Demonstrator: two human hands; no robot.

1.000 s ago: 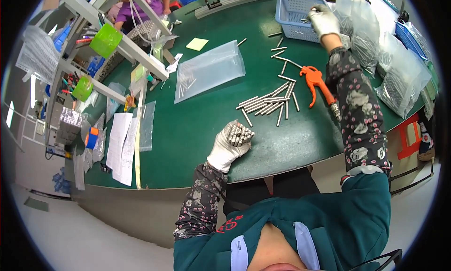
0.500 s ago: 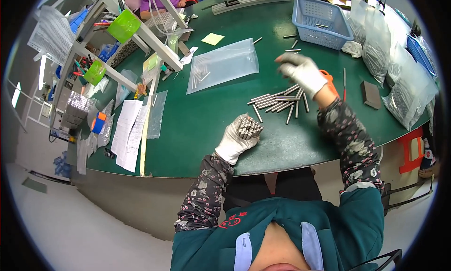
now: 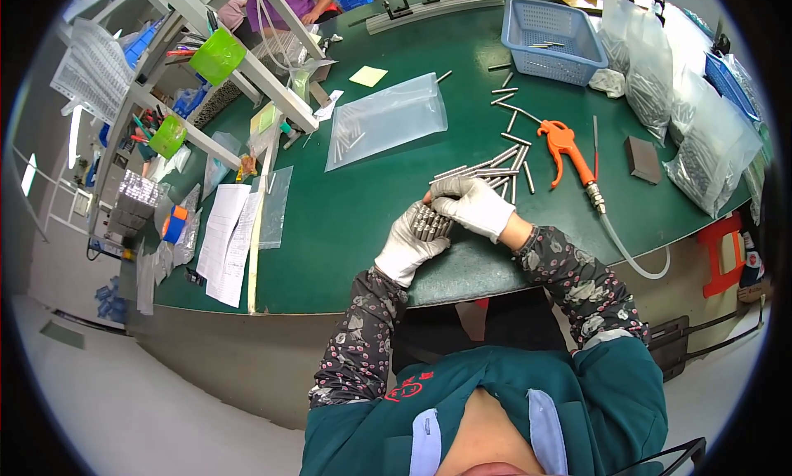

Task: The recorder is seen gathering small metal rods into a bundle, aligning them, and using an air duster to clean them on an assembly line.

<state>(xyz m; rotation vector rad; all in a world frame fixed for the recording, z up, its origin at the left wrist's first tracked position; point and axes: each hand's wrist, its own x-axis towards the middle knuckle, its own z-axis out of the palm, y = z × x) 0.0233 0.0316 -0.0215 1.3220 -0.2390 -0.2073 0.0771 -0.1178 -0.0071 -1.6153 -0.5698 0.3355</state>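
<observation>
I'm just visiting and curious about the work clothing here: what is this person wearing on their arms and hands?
Both hands are covered by pale, whitish knit work gloves: the left hand and the right hand. Each forearm wears a dark sleeve cover printed with small pinkish and grey flowers. Above that is a teal jacket with red stitched markings on the chest.

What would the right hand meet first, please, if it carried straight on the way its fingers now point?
The right hand points leftward and already touches the bundle of metal rods held in the left hand; that bundle comes first.
</observation>
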